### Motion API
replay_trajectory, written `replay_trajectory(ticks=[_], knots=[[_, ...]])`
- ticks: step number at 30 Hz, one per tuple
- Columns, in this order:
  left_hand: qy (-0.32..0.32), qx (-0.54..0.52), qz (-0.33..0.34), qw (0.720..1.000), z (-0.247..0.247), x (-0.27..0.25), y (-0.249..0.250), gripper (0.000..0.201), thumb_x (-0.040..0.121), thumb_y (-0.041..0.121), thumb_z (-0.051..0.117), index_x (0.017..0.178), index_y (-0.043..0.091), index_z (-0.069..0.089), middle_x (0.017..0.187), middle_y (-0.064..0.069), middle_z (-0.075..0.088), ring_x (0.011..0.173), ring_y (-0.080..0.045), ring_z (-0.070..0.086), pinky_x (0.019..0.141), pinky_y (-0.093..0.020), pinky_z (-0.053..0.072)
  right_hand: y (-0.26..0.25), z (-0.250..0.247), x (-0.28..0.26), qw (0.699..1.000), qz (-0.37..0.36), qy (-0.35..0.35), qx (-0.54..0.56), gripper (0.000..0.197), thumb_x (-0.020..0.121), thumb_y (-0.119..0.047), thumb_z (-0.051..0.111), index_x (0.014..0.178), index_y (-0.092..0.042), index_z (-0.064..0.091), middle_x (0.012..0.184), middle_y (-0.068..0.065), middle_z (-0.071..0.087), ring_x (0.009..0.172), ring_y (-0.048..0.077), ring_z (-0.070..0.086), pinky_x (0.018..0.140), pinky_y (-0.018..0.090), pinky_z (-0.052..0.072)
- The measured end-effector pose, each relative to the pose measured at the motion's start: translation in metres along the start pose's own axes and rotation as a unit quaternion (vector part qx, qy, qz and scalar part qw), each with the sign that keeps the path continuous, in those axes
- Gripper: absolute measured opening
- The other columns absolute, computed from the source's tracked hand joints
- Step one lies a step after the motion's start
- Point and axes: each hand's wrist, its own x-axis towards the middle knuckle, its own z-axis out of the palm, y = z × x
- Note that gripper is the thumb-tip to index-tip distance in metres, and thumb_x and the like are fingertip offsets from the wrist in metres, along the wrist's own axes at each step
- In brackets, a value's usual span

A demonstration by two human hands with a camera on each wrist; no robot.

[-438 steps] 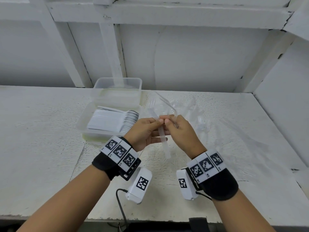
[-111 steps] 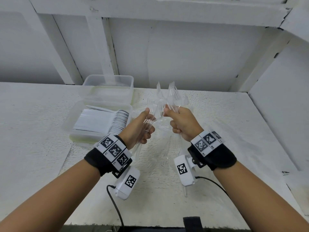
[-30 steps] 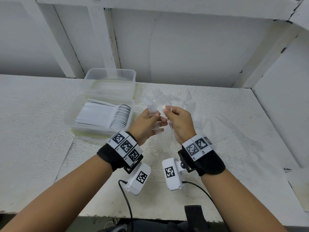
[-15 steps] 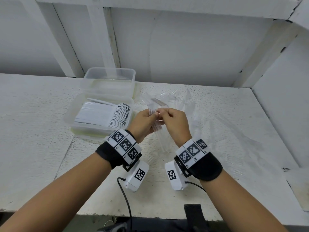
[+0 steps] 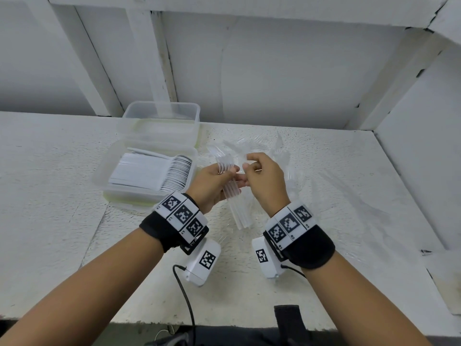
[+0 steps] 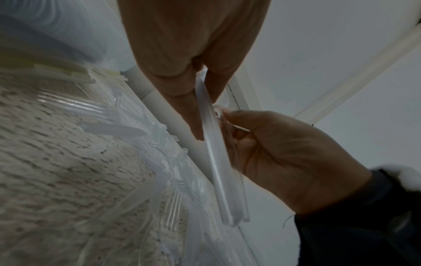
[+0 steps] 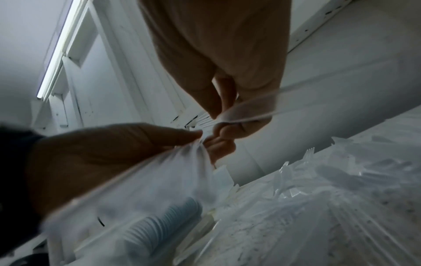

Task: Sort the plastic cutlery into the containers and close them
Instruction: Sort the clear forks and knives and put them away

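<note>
My left hand (image 5: 228,174) grips a bundle of clear plastic forks (image 5: 235,203), tines up and handles hanging toward the table. Close beside it, my right hand (image 5: 249,168) pinches a single clear fork (image 7: 250,110) at the bundle's top. In the left wrist view the bundle's handles (image 6: 216,162) run between my left fingers (image 6: 193,115), with the right hand (image 6: 227,115) alongside. A loose pile of clear forks (image 5: 252,147) lies on the table under and behind both hands. An open container (image 5: 107,193) to the left holds stacked white spoons (image 5: 152,174). An empty clear container (image 5: 162,112) stands behind it.
The white table (image 5: 50,196) has a back wall with slanted posts (image 5: 154,58) and a side wall (image 5: 419,158) on the right. More clear cutlery spreads right of my hands (image 5: 299,178). A black cable (image 5: 184,295) hangs at the front edge.
Both hands have stayed together over the pile. My right hand has lifted slightly and pinches a fork at the top of the bundle, which my left hand still holds.
</note>
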Motion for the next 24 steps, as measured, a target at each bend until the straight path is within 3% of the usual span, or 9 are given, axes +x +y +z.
replay_trajectory(ticks=[3, 7, 10, 13, 15, 18, 21, 22, 24], knots=[[-0.003, 0.010, 0.003, 1.000, 0.001, 0.002, -0.001, 0.027, 0.097, 0.013, 0.046, 0.116, -0.005, 0.055, 0.107, -0.017, 0.066, 0.088, -0.018, 0.067, 0.074, -0.028, 0.057, 0.000, 0.004, -0.004, 0.999, -0.026, 0.034, -0.011, 0.013, 0.091, -0.015, 0.058, 0.102, -0.010, 0.062, 0.089, 0.001, 0.062, 0.085, 0.015, 0.063, 0.073, 0.017, 0.052], [0.001, 0.009, -0.003, 1.000, 0.001, 0.002, 0.001, 0.024, 0.099, 0.012, 0.042, 0.112, -0.003, 0.057, 0.096, -0.013, 0.064, 0.079, -0.015, 0.064, 0.068, -0.023, 0.057, 0.001, 0.010, -0.004, 0.993, -0.069, 0.009, -0.091, 0.021, 0.092, -0.016, 0.052, 0.105, -0.012, 0.069, 0.105, 0.007, 0.060, 0.102, 0.022, 0.054, 0.086, 0.026, 0.045], [-0.004, 0.008, -0.010, 1.000, -0.002, 0.002, 0.003, 0.023, 0.099, 0.012, 0.040, 0.108, -0.002, 0.057, 0.089, -0.012, 0.063, 0.070, -0.012, 0.063, 0.063, -0.020, 0.056, 0.001, 0.009, -0.002, 0.995, -0.049, -0.033, -0.075, 0.027, 0.092, -0.013, 0.049, 0.111, -0.015, 0.068, 0.111, 0.008, 0.049, 0.110, 0.022, 0.047, 0.088, 0.018, 0.037], [0.004, -0.009, -0.022, 1.000, -0.006, 0.003, 0.006, 0.024, 0.100, 0.012, 0.039, 0.110, -0.003, 0.055, 0.092, -0.012, 0.064, 0.071, -0.013, 0.065, 0.067, -0.023, 0.057, 0.002, 0.004, -0.002, 0.996, -0.042, -0.067, -0.052, 0.027, 0.093, -0.016, 0.048, 0.114, -0.021, 0.065, 0.115, 0.005, 0.045, 0.110, 0.016, 0.048, 0.079, 0.006, 0.034], [0.019, -0.026, -0.022, 0.999, -0.008, 0.005, 0.009, 0.024, 0.100, 0.013, 0.040, 0.109, -0.004, 0.055, 0.095, -0.014, 0.065, 0.073, -0.016, 0.066, 0.066, -0.024, 0.058, 0.002, 0.001, -0.006, 0.991, -0.050, -0.104, -0.063, 0.027, 0.094, -0.026, 0.050, 0.120, -0.020, 0.054, 0.117, 0.005, 0.047, 0.101, 0.014, 0.052, 0.076, 0.009, 0.039], [0.054, -0.030, -0.010, 0.998, -0.009, 0.007, 0.011, 0.018, 0.099, 0.012, 0.042, 0.092, 0.002, 0.056, 0.083, -0.011, 0.063, 0.064, -0.015, 0.064, 0.059, -0.022, 0.055, 0.006, 0.001, -0.011, 0.951, -0.109, -0.168, -0.235, 0.041, 0.094, -0.038, 0.047, 0.129, -0.017, 0.037, 0.118, 0.007, 0.054, 0.094, 0.022, 0.058, 0.074, 0.032, 0.048], [0.049, -0.033, -0.003, 0.998, -0.008, 0.008, 0.011, 0.018, 0.098, 0.015, 0.045, 0.085, 0.007, 0.054, 0.082, -0.010, 0.059, 0.070, -0.018, 0.055, 0.072, -0.028, 0.048, 0.008, 0.001, -0.008, 0.912, -0.175, -0.150, -0.340, 0.040, 0.099, -0.032, 0.038, 0.136, -0.018, 0.033, 0.119, 0.003, 0.053, 0.095, 0.023, 0.060, 0.070, 0.034, 0.046], [0.043, -0.036, -0.001, 0.998, -0.008, 0.008, 0.012, 0.018, 0.098, 0.018, 0.046, 0.085, 0.008, 0.054, 0.081, -0.008, 0.061, 0.070, -0.016, 0.057, 0.076, -0.029, 0.049, 0.007, 0.000, -0.006, 0.913, -0.187, -0.155, -0.328, 0.039, 0.099, -0.029, 0.037, 0.136, -0.018, 0.034, 0.117, -0.001, 0.053, 0.093, 0.020, 0.060, 0.070, 0.033, 0.045], [0.029, -0.041, 0.005, 0.999, -0.010, 0.007, 0.016, 0.022, 0.096, 0.029, 0.049, 0.086, 0.009, 0.053, 0.081, -0.005, 0.064, 0.070, -0.014, 0.064, 0.077, -0.029, 0.053, 0.001, -0.005, -0.004, 0.947, -0.156, -0.186, -0.211, 0.036, 0.099, -0.025, 0.039, 0.134, -0.017, 0.039, 0.105, -0.004, 0.058, 0.085, 0.013, 0.059, 0.070, 0.029, 0.045]])
